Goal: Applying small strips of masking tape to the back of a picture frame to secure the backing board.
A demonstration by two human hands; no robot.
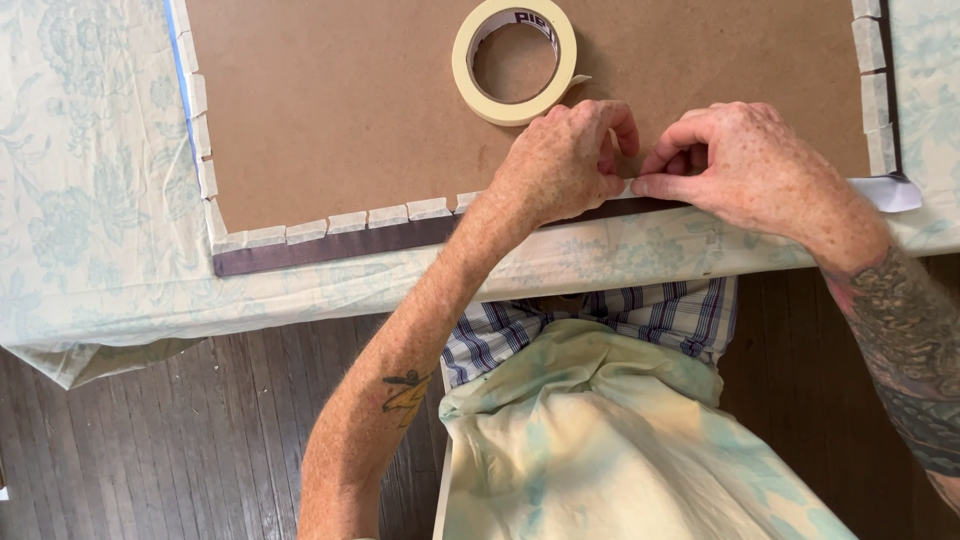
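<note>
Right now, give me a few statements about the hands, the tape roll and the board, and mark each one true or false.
1. The cream-coloured roll of masking tape lies flat on the brown hardboard panel. True.
2. The left hand is lifting the tape roll. False: it is at the panel's near edge, and the roll lies apart from it.
3. The right hand meets the left hand at the near edge, fingers pinched together. True.
4. Short tape pieces line the near edge to the left of the hands. True.
5. The panel lies on bare wood. False: it lies on a pale floral cloth.
</note>
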